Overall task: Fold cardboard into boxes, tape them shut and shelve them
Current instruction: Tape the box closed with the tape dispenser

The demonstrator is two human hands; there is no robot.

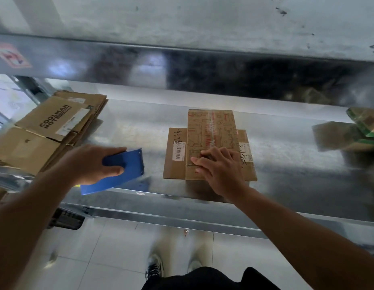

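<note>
We stand at a metal shelf (286, 155), both bare arms reaching in over its front edge. Our right hand (218, 170) lies palm down, fingers spread and loose, on the near end of a small printed box (211, 141); it presses on the top and grips nothing. A strip of clear tape (212, 130) runs the length of that box along its seam. The box sits on top of a flatter, wider box (174, 153), which bears a barcode label and handwritten marks and rests on the shelf near the front edge, about the middle of our view.

Our left hand (92, 164) is clamped around a blue tape dispenser (119, 170), thumb on its near side and fingers over the top, held just above the shelf's front edge and well apart from the boxes.

At the left end of the shelf lies a stack of flattened cardboard (48, 130), the top sheet printed "COOLMAN". At the far right edge, blurred, is another box with green trim (366, 124). Below the shelf we see pale floor tiles (110, 252) and our shoes (154, 268).
</note>
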